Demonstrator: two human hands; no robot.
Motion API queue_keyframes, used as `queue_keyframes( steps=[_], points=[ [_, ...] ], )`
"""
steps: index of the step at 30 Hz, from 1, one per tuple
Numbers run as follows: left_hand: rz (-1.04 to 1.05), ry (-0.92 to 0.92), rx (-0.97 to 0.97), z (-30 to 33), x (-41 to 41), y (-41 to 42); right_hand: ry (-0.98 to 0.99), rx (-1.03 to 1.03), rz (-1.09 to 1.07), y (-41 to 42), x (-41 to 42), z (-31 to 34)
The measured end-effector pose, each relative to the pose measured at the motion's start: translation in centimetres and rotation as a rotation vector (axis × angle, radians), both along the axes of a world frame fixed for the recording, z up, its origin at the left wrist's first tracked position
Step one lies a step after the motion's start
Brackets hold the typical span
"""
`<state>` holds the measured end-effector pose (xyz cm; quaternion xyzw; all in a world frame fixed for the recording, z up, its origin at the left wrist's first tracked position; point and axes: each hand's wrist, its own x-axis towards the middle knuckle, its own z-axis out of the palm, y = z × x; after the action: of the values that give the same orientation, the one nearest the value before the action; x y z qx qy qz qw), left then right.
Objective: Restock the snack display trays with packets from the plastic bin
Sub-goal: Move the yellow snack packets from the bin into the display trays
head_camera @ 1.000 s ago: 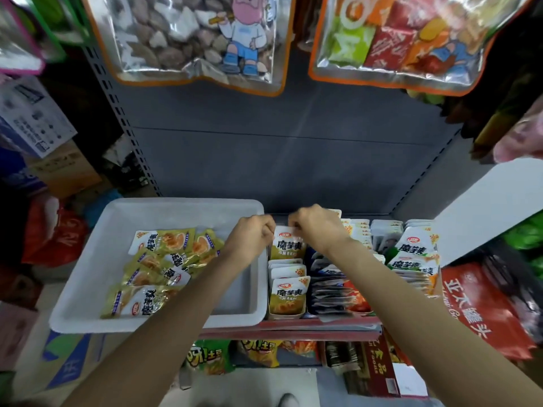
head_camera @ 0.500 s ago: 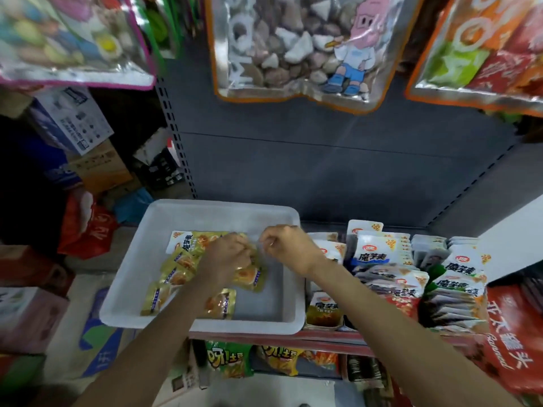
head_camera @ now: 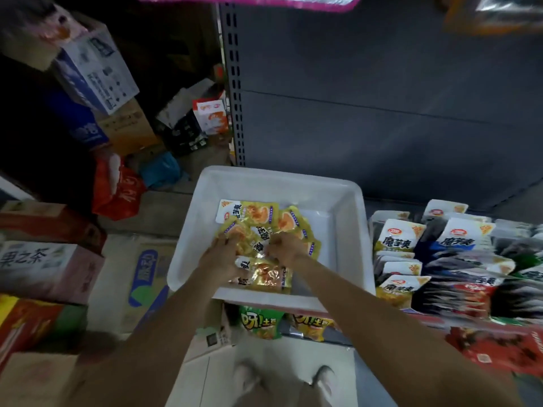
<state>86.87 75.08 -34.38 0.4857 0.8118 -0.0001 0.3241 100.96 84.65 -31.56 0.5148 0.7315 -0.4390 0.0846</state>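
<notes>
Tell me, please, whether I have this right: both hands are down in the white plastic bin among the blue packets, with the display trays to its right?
Not quite: the packets in the white plastic bin are yellow, not blue, as the head view shows. The rest holds: the left hand and right hand are both down among them, and the display trays stand to the bin's right.

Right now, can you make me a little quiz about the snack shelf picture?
1. True or false: both hands are inside the white bin.
2. What colour are the packets in the bin? A red, B yellow, C blue.
3. On which side of the bin do the display trays stand?

Key: 1 true, the left hand and right hand are on the packets. 2 B. 3 the right.
</notes>
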Motion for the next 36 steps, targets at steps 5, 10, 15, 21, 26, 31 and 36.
queue_keyframes(
  steps=[5, 10, 15, 21, 26, 31, 36],
  points=[
    [0.026, -0.041, -0.004, 0.4, 0.4, 0.2, -0.076, 0.123, 0.021, -0.2, -0.8, -0.2],
    [0.018, -0.005, -0.023, 0.8, 0.6, 0.5, -0.093, 0.099, -0.057, -0.1, -1.1, -0.6],
    [0.047, -0.007, 0.031, 1.0, 0.8, 0.7, -0.059, 0.169, -0.02, 0.7, -0.8, 0.1],
    [0.028, -0.051, 0.055, 0.7, 1.0, 1.0, -0.12, 0.219, 0.044, 0.9, 0.6, 1.5],
    [0.052, -0.005, 0.029, 0.8, 1.1, 0.5, -0.113, 0.023, -0.025, -0.1, -0.2, -0.1],
    [0.097, -0.024, 0.065, 1.2, 1.2, 0.5, -0.023, 0.147, -0.016, -0.4, -0.3, 0.5],
    [0.254, -0.047, 0.375, 4.8, 3.1, 1.3, 0.258, 0.481, 0.078, 0.9, 2.9, 5.2]
  ],
)
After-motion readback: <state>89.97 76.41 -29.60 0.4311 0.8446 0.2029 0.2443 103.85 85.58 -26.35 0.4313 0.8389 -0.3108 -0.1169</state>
